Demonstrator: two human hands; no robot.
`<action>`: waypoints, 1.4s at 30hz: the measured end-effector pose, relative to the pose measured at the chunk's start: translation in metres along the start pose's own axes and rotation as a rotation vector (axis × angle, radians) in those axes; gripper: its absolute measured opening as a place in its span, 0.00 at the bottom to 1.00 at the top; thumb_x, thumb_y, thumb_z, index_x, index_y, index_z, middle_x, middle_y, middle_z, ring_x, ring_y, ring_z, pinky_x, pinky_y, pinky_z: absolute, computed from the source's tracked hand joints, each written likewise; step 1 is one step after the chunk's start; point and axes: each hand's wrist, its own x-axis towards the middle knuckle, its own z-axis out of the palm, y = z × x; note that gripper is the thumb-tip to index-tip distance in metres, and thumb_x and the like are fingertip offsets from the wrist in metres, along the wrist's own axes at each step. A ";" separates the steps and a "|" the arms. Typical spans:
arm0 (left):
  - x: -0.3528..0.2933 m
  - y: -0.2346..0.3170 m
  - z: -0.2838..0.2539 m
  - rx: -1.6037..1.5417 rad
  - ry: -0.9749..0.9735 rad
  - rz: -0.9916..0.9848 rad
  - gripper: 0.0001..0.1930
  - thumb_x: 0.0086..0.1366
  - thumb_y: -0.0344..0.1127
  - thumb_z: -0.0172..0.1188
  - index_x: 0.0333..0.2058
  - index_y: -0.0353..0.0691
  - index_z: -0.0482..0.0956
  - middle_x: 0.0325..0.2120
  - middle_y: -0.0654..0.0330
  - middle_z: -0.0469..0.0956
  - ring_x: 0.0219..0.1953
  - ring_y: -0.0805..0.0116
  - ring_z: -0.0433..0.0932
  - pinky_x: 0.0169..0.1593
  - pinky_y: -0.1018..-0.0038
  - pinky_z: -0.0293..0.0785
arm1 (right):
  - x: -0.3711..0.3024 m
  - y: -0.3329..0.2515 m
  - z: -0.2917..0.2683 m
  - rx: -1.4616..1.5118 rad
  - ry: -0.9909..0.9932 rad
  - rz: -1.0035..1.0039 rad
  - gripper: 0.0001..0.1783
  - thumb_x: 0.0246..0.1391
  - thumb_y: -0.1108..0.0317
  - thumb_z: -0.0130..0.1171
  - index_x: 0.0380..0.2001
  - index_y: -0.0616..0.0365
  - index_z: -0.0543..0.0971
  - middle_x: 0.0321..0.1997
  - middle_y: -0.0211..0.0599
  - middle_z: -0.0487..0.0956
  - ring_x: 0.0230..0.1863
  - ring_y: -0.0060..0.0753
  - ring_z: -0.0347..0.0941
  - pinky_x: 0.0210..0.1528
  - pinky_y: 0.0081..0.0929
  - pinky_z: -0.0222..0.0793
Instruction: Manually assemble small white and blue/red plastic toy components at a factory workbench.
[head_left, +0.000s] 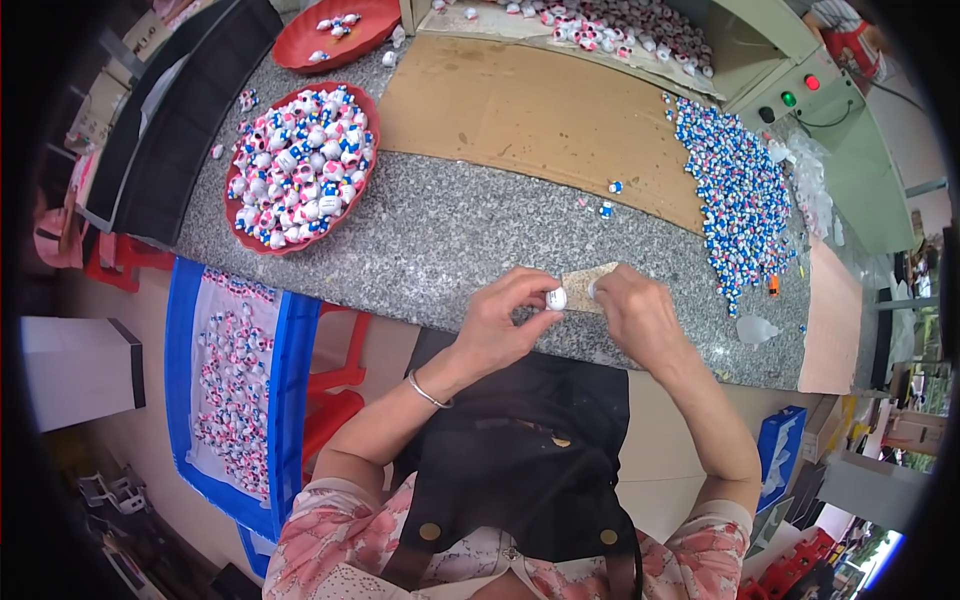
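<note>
My left hand [500,315] pinches a small white figurine piece [556,299] between thumb and fingertips, above the near edge of the granite counter. Close by on the right, my right hand [640,312] is closed, its fingertips pressed together at a small whitish thing that I cannot make out. Between the two hands lies a little tan speckled card [587,287], partly covered by the right fingers. Two small blue-and-white pieces [606,210] rest on the counter beyond the hands.
A red bowl [376,150] heaped with white, pink and blue figurines stands at left, a second red dish [285,52] behind it. Blue-and-white pieces [735,190] pile up at right beside a green machine housing [865,180]. A blue crate [283,400] of figurines sits below left.
</note>
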 end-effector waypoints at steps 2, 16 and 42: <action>0.001 0.000 0.001 0.004 -0.011 -0.009 0.15 0.55 0.20 0.66 0.43 0.34 0.79 0.41 0.57 0.77 0.42 0.70 0.80 0.45 0.76 0.82 | 0.003 0.006 -0.003 0.197 -0.024 0.135 0.05 0.50 0.77 0.61 0.33 0.65 0.80 0.27 0.44 0.78 0.29 0.41 0.78 0.31 0.31 0.73; 0.012 -0.001 0.024 -0.037 -0.031 -0.030 0.16 0.55 0.19 0.66 0.43 0.33 0.79 0.42 0.55 0.78 0.44 0.68 0.80 0.47 0.75 0.82 | -0.022 0.012 -0.009 1.168 0.044 0.740 0.08 0.58 0.70 0.60 0.38 0.65 0.80 0.31 0.31 0.81 0.30 0.17 0.74 0.36 0.18 0.71; 0.006 0.017 0.010 -0.484 -0.291 -0.355 0.12 0.70 0.30 0.54 0.47 0.29 0.80 0.34 0.55 0.83 0.31 0.72 0.82 0.35 0.78 0.80 | -0.024 -0.037 -0.022 0.684 0.175 0.151 0.04 0.50 0.80 0.63 0.32 0.64 0.81 0.27 0.38 0.80 0.28 0.29 0.78 0.29 0.24 0.71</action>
